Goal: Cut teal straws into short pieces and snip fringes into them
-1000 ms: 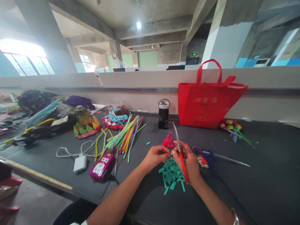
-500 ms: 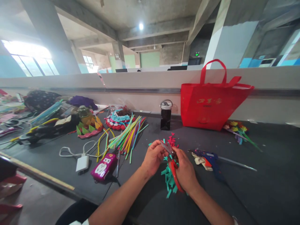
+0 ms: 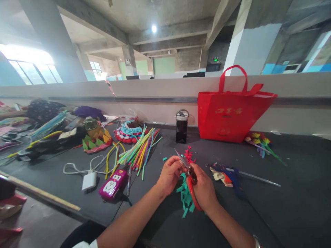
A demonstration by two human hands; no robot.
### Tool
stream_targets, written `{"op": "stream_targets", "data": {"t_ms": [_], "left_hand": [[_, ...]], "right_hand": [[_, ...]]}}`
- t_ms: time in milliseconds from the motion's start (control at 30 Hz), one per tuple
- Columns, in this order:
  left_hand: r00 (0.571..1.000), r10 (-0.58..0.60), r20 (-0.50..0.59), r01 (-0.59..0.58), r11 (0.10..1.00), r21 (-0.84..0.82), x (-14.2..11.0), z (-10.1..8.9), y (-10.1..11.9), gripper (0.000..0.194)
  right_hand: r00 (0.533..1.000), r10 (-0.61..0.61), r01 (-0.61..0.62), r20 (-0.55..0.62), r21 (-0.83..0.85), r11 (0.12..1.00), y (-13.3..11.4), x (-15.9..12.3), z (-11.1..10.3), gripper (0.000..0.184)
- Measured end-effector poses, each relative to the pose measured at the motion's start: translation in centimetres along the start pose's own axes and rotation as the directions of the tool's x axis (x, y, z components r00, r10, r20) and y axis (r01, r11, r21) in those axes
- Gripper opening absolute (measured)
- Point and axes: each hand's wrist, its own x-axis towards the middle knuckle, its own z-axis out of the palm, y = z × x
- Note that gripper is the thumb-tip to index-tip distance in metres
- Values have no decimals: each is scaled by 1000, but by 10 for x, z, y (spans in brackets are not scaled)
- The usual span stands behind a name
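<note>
My right hand (image 3: 205, 189) is wrapped around the red-handled scissors (image 3: 191, 191), whose metal blades point up and to the left. Close against the blades, my left hand (image 3: 168, 175) is closed in a pinch; whatever its fingertips hold is too small and hidden to make out. Below both hands lies a loose heap of short teal cut strips (image 3: 185, 198). Just beyond the scissors, small red-pink cut bits (image 3: 190, 155) are scattered on the dark tabletop (image 3: 160, 220).
Left of my hands lie a bundle of coloured strips (image 3: 142, 151), a purple power socket (image 3: 113, 185) and a white charger (image 3: 89, 181). A tumbler (image 3: 181, 129) and red bag (image 3: 234, 117) stand at the back. A blue glue gun (image 3: 232, 175) lies right.
The scissor blades have shifted slightly, and their pointed tip now shows clear above my left fingers. Both hands stay close together over the cut strips. The whole view has moved a little.
</note>
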Motion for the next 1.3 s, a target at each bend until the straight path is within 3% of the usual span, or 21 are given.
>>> {"op": "stream_targets", "data": {"t_ms": [667, 800, 933, 1133, 1300], "left_hand": [[1000, 2, -14, -2, 1000, 7, 2, -4, 3, 19], [1000, 3, 24, -3, 1000, -9, 3, -6, 5, 15], [993, -77, 90, 76, 997, 15, 3, -9, 5, 11], [951, -247, 184, 227, 966, 125, 0, -10, 2, 8], [925, -324, 199, 290, 940, 181, -2, -10, 2, 7]], "right_hand": [[1000, -12, 14, -20, 80, 997, -5, -1, -5, 34], [993, -38, 50, -110, 109, 993, 2, 0, -3, 31], [982, -35, 63, -186, 147, 987, 6, 3, -8, 33], [980, 54, 17, -189, 354, 935, -8, 8, -23, 35], [984, 18, 53, -176, 391, 919, -7, 7, -23, 32]]}}
